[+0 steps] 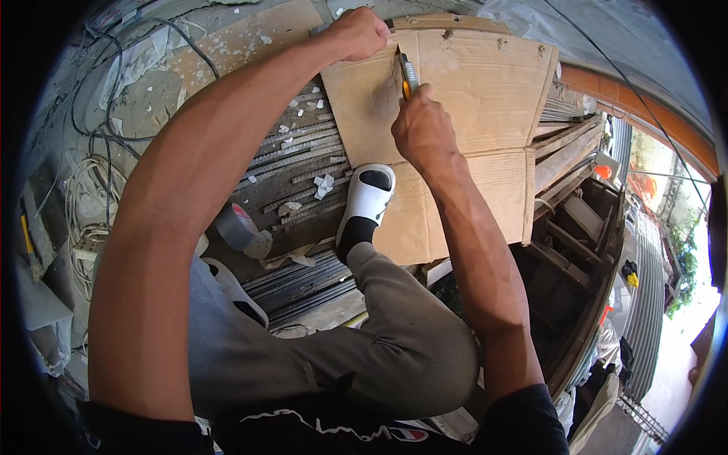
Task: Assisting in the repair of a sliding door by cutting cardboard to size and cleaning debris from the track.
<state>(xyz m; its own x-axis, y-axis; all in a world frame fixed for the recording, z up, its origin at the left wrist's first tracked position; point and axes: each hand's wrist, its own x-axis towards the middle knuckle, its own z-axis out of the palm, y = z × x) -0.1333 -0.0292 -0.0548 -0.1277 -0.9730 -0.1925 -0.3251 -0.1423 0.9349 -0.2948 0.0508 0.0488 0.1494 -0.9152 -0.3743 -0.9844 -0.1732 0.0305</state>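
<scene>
A large flattened cardboard sheet (478,98) lies before me, with a crease across its middle. My right hand (425,125) is closed around a utility knife (409,74) with a yellow and grey body. Its blade points away from me, toward the far edge of the cardboard, left of the middle. At the far left corner of the sheet my left hand (359,34) is closed, its fingers curled at the edge; what they grip there is hidden. My foot in a white slide sandal (369,193) presses on the near left part of the sheet.
Ribbed steel bars (303,144) lie left of the cardboard, strewn with white scraps. A roll of grey tape (236,226) stands near my left forearm. Black cables (121,83) and a coiled pale cord (91,189) lie far left. Wooden framing (576,235) is at the right.
</scene>
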